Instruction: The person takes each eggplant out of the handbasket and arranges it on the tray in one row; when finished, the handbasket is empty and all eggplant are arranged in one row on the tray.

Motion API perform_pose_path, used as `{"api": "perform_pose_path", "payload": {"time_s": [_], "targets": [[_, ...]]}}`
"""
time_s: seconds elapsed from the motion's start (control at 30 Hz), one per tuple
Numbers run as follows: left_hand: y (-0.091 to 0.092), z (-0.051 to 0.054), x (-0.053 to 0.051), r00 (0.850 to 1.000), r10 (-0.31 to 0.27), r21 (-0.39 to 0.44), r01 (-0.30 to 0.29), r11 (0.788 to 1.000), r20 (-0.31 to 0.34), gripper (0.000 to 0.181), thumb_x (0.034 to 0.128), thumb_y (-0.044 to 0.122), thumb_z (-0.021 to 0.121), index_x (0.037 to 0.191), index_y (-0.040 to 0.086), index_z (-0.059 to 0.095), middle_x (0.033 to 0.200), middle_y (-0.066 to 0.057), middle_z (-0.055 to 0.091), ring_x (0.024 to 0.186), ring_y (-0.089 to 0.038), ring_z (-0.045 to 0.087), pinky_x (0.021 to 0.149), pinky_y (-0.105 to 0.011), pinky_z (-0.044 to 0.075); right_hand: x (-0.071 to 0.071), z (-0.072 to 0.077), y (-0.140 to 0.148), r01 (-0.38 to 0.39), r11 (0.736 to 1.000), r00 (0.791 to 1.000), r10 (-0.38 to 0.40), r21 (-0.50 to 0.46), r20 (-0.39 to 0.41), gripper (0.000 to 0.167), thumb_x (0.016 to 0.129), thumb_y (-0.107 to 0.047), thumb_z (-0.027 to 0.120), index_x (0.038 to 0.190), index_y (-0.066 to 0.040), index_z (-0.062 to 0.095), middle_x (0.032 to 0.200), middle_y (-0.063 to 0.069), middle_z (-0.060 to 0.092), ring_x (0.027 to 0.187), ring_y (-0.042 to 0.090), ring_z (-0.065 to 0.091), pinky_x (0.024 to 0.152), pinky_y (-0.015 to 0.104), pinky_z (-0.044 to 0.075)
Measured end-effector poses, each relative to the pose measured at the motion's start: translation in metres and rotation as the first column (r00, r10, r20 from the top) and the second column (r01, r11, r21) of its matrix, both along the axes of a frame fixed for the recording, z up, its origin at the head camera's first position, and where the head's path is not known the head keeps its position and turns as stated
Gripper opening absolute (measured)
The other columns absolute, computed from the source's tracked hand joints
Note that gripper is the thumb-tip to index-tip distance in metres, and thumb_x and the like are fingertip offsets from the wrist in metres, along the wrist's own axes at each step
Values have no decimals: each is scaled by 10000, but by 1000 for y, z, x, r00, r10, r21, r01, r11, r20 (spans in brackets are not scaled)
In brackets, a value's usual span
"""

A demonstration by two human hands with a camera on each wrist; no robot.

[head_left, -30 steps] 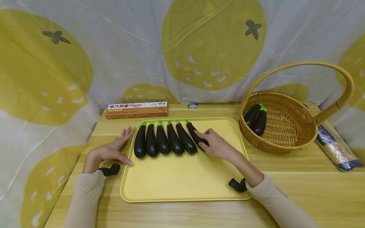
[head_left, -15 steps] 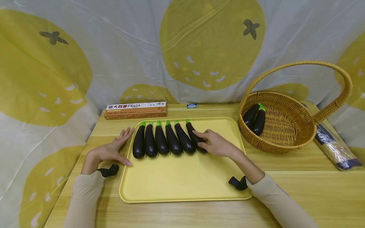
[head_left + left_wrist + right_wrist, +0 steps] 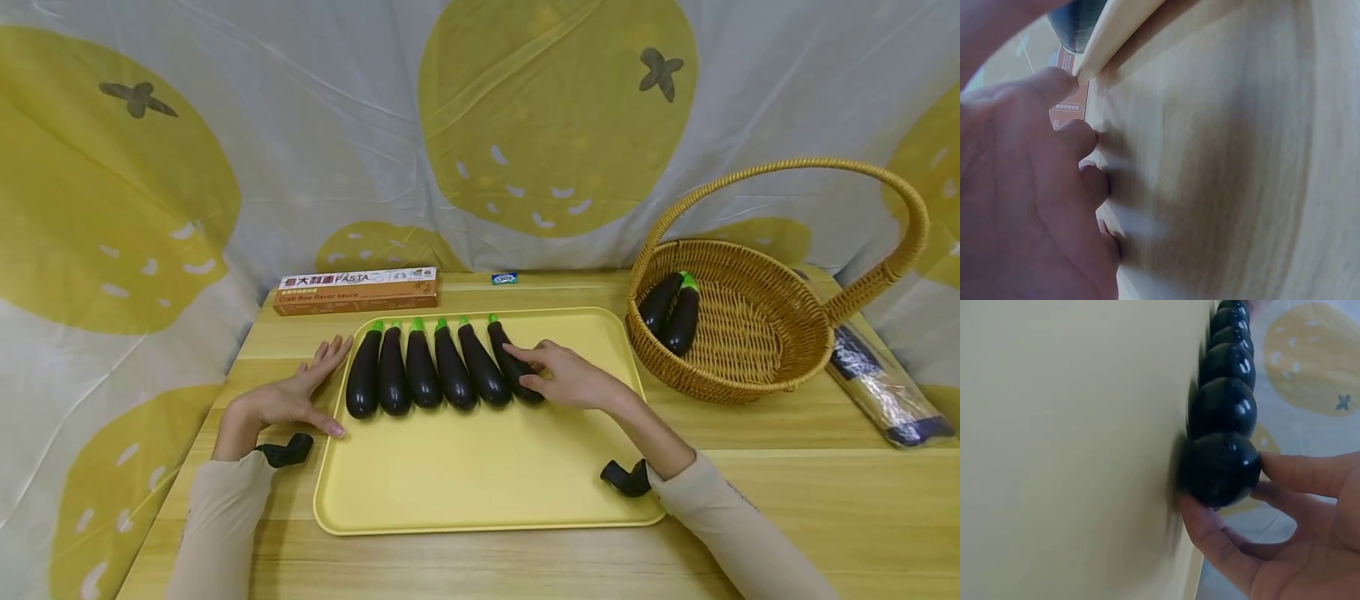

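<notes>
In the head view, several dark eggplants (image 3: 422, 367) with green stem ends lie side by side on a yellow tray (image 3: 480, 475). My right hand (image 3: 566, 375) holds the rightmost eggplant (image 3: 510, 354) between thumb and fingers. In the right wrist view that eggplant (image 3: 1219, 469) shows its rounded end, with fingertips on both sides of it, close against its neighbour in the row. My left hand (image 3: 296, 396) is spread at the tray's left edge, the thumb near the rim. In the left wrist view its fingers (image 3: 1075, 137) extend beside the tray's rim, on the wooden table.
A wicker basket (image 3: 742, 392) with a tall handle stands right of the tray, two eggplants (image 3: 681, 321) inside. Behind the tray lie a pasta box (image 3: 356, 292) and a small blue packet (image 3: 504, 278). A clear plastic package (image 3: 892, 387) lies at far right.
The rightmost eggplant's lower end has shifted slightly left, closer to its neighbour, along with my right hand. My left hand stays in place.
</notes>
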State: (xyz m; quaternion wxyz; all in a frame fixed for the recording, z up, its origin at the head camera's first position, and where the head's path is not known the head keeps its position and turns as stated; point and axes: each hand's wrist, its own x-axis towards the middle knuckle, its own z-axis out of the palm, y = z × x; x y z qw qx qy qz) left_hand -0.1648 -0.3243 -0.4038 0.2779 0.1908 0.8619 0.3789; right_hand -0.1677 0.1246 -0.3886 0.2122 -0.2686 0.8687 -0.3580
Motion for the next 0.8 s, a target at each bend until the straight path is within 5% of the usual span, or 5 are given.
{"api": "perform_pose_path", "payload": {"time_s": [0.4, 0.63, 0.8], "targets": [[0, 1, 0, 1000, -1, 5, 1, 1000, 3, 1383, 739, 211, 939, 1665, 86, -81, 1673, -235, -302, 1499, -474, -371, 1140, -762, -227, -15, -5, 8, -41, 997, 997, 45, -71, 59, 614, 1034, -207, 639, 1599, -156, 404, 1171, 140, 621, 801, 172, 486, 710, 294, 435], [0, 0, 0, 1000, 1, 7, -1, 1000, 7, 1388, 737, 211, 940, 1665, 92, -85, 1675, -234, -300, 1499, -475, -372, 1137, -765, -227, -19, -6, 10, -85, 994, 995, 88, -67, 42, 605, 1047, -250, 621, 1602, -155, 398, 1178, 125, 642, 936, 202, 550, 790, 324, 472], [0, -1, 0, 1000, 3, 8, -3, 1000, 6, 1387, 737, 210, 940, 1667, 99, -83, 1678, -232, -295, 1500, -472, -372, 1138, -766, -226, -20, -4, 16, -89, 994, 995, 92, -70, 33, 597, 1068, -266, 589, 1616, -166, 376, 1287, 153, 602, 1193, 271, 602, 979, 419, 536]]}}
